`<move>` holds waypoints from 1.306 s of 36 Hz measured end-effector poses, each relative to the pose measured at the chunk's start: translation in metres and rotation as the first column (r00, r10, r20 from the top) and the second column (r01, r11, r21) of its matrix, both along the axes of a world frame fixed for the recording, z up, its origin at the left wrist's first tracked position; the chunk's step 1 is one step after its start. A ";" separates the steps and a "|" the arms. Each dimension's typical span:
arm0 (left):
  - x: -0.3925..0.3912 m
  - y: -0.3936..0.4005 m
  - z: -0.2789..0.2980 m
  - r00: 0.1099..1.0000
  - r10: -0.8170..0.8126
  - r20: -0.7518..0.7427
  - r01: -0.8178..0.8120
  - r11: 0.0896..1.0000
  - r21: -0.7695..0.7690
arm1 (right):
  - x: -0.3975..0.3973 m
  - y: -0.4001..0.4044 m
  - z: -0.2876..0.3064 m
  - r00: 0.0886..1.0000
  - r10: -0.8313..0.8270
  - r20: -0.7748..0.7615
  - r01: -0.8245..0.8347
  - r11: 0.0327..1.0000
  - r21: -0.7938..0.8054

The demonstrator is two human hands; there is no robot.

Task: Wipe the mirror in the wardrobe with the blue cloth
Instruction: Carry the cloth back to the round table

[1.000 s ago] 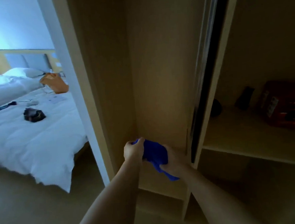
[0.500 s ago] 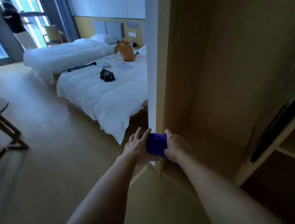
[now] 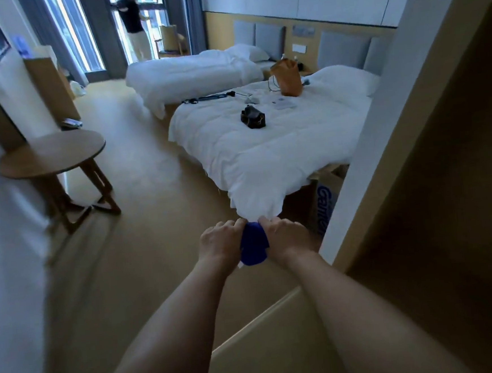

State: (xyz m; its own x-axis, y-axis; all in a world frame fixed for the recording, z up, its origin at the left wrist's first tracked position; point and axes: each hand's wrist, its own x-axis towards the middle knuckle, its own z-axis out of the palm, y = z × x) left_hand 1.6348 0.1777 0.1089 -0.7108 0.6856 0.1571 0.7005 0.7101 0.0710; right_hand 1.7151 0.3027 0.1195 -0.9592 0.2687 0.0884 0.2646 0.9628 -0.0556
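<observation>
Just left of the wardrobe's pale side panel [image 3: 382, 134], out over the floor, the blue cloth [image 3: 253, 244] sits bunched between both hands. The left hand [image 3: 218, 243] grips its left edge with curled fingers, and the right hand [image 3: 287, 237] grips the right edge the same way, knuckles toward the camera. No mirror shows here; only the wardrobe's dim interior to the right of that panel is visible, so where the glass sits cannot be told. The risk I see is working with a wadded cloth: a tight ball would likely touch the glass only at a small spot and leave streaks. Beyond the panel stands a white bed [image 3: 265, 143], a black pouch [image 3: 252, 118] on it.
</observation>
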 end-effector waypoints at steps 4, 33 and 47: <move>-0.041 -0.026 -0.011 0.997 0.072 -0.003 -0.072 0.997 -0.017 | -0.046 -0.024 -0.007 0.998 0.057 0.019 -0.057 0.998 -0.009; -0.345 0.006 -0.018 0.926 0.376 0.031 -0.375 0.927 -0.021 | -0.399 0.023 -0.020 0.923 0.384 0.013 -0.384 0.922 0.041; -0.506 0.052 -0.007 0.897 0.439 0.054 -0.437 0.898 -0.040 | -0.578 0.074 -0.023 0.882 0.472 -0.007 -0.471 0.881 0.042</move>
State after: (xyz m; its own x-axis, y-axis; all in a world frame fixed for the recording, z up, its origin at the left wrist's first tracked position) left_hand 1.1292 0.2297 0.1021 -0.9477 0.3059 0.0909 0.3131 0.9463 0.0801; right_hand 1.1372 0.3767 0.0965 -0.9700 -0.2186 0.1065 -0.2216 0.9750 -0.0175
